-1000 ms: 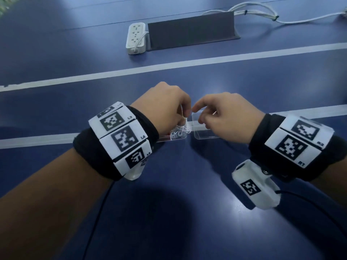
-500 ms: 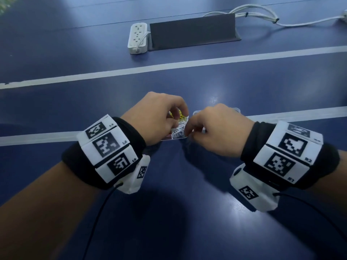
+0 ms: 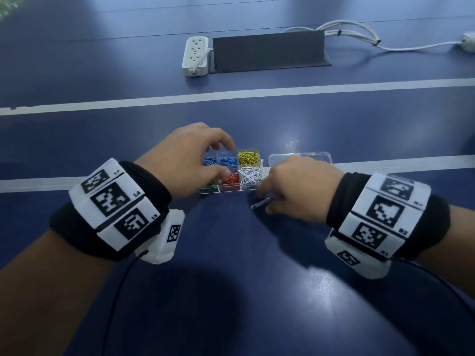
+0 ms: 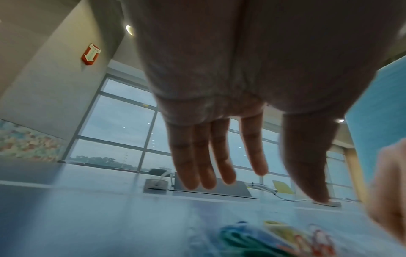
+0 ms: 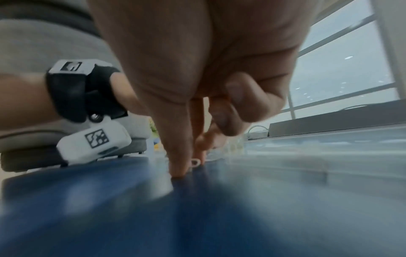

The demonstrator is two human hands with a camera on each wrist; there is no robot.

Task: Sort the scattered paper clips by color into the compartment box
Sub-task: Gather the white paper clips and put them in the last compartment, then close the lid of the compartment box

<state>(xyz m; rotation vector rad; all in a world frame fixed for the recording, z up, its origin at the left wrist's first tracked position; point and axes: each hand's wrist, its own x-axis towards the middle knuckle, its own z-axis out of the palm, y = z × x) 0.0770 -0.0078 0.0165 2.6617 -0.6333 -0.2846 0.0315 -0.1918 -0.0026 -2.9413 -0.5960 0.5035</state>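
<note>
- Dark blue bench (image 3: 231, 291) w/ white tape lines running across; big windows behind in wrist views.
- Right hand (image 3: 295, 187): fingertips (image 5: 179, 169) down on bench just in front of box's near right corner, pinching a pale paper clip (image 3: 260, 203) against the surface; other fingers curled.
- Left hand (image 3: 187, 160): hovers over left part of compartment box (image 3: 226, 190), fingers straight and spread, holding nothing.
- Box sits mid-bench on the nearer tape line; clips inside sorted: blue (image 3: 221, 161) far left, yellow (image 3: 248, 157) far right, white (image 3: 249, 177) near right, red (image 3: 230, 179) near middle, green (image 3: 211, 183) partly hidden under hand.
- Clear lid (image 3: 299, 156) just beside box, right.
- Far edge: white power strip (image 3: 194, 55), dark panel (image 3: 268, 51), white cables (image 3: 359, 37).
</note>
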